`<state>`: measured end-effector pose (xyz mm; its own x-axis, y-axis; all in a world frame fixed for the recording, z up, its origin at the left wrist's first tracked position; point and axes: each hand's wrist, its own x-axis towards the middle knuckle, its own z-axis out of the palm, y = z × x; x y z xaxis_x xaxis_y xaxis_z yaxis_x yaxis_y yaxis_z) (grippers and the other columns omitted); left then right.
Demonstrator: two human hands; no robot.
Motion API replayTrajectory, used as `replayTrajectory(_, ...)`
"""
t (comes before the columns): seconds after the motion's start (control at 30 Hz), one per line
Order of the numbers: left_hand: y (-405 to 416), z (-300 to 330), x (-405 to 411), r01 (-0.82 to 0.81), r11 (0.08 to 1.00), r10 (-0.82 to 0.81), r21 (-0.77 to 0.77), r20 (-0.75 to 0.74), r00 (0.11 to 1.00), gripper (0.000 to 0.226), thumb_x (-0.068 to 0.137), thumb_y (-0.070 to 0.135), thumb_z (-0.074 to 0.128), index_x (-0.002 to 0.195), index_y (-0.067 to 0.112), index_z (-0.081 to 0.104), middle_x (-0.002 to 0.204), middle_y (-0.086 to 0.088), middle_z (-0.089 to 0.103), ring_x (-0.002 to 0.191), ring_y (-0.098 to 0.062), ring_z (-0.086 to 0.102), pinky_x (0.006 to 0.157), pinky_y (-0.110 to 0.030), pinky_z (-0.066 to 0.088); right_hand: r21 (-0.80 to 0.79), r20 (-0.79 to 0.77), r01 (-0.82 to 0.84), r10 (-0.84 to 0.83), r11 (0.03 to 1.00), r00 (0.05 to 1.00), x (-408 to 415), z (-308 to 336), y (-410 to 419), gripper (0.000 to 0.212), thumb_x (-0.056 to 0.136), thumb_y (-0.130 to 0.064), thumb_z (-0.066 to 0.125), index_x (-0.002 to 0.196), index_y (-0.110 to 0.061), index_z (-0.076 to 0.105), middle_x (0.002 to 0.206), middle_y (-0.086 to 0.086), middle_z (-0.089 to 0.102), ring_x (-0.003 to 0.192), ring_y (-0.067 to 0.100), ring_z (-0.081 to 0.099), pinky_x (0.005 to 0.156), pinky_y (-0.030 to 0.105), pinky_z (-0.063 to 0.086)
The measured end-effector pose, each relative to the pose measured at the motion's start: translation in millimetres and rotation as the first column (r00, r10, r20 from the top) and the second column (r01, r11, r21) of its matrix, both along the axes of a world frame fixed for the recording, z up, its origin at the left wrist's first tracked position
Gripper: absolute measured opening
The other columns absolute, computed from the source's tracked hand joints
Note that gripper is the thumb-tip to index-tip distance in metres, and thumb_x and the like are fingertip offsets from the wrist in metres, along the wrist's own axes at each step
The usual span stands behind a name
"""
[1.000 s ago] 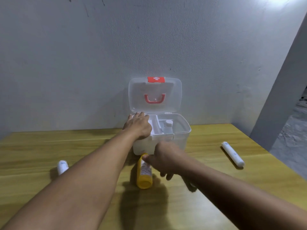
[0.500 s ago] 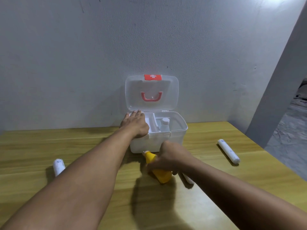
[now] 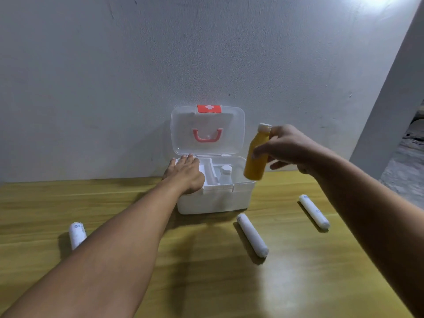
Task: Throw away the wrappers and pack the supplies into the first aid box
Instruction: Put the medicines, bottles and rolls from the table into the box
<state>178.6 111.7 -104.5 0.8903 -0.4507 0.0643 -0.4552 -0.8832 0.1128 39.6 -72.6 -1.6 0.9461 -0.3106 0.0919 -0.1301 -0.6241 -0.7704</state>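
The white first aid box (image 3: pixel 215 200) stands open against the wall, its clear lid (image 3: pixel 207 130) upright with a red handle and red cross tab. My left hand (image 3: pixel 185 174) rests flat on the box's left rim, holding nothing. My right hand (image 3: pixel 289 149) grips a yellow bottle (image 3: pixel 257 157) with a white cap, nearly upright in the air above the box's right front corner. A small white bottle (image 3: pixel 224 173) stands inside the box. Three white bandage rolls lie on the table: one at the left (image 3: pixel 76 234), one in front of the box (image 3: pixel 252 238), one at the right (image 3: pixel 314 211).
The wooden table (image 3: pixel 206 283) runs up to a grey wall (image 3: pixel 160 65) behind the box. The table's right edge falls off toward a grey pillar (image 3: pixel 390 99) and a concrete floor (image 3: pixel 406 175). My left forearm partly covers the left bandage roll.
My right hand has picked the yellow bottle up off the table and raised it over the box's right side. This uncovered the bandage roll in front of the box. My left hand stayed put.
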Motion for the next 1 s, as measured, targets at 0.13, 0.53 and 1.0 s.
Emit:
replayTrajectory(0.13,0.0,1.5,-1.4,0.012,1.0,-0.013,-0.011,-0.014,1.0,0.061,0.094,0.027,0.017,0.154,0.025,0.004,0.164,-0.007,-0.001,0.151,-0.021,-0.001,0.121,-0.047,-0.002,-0.021,0.124,0.09,-0.087,0.996,0.988,29.6,-12.7,-0.4,0.059,0.066,-0.005,0.083,0.118,-0.012,0.054,0.102,0.012,0.059,0.089,0.031,0.066,0.073,0.046,0.061)
replayTrajectory(0.53,-0.9,1.8,-1.8,0.016,0.995,-0.015,0.102,-0.016,1.0,0.056,0.098,0.04,0.019,0.153,0.036,0.007,0.163,-0.007,-0.01,0.15,-0.022,-0.01,0.12,-0.047,-0.007,-0.557,-0.12,-0.003,-0.076,0.831,0.99,80.9,-70.4,0.2,0.042,0.069,-0.034,0.073,0.108,-0.024,0.06,0.096,0.0,0.063,0.09,0.022,0.051,0.094,0.045,0.031)
replayTrajectory(1.0,-1.7,1.2,-1.7,-0.006,0.994,0.007,0.112,-0.004,1.0,0.057,0.099,0.039,0.017,0.154,0.031,0.004,0.163,-0.006,-0.01,0.15,-0.021,-0.01,0.121,-0.047,-0.007,-0.116,0.029,-0.023,0.027,0.993,0.999,59.7,-55.6,-28.1,0.047,0.077,-0.002,0.071,0.122,-0.007,0.059,0.117,0.013,0.066,0.102,0.029,0.065,0.089,0.045,0.055)
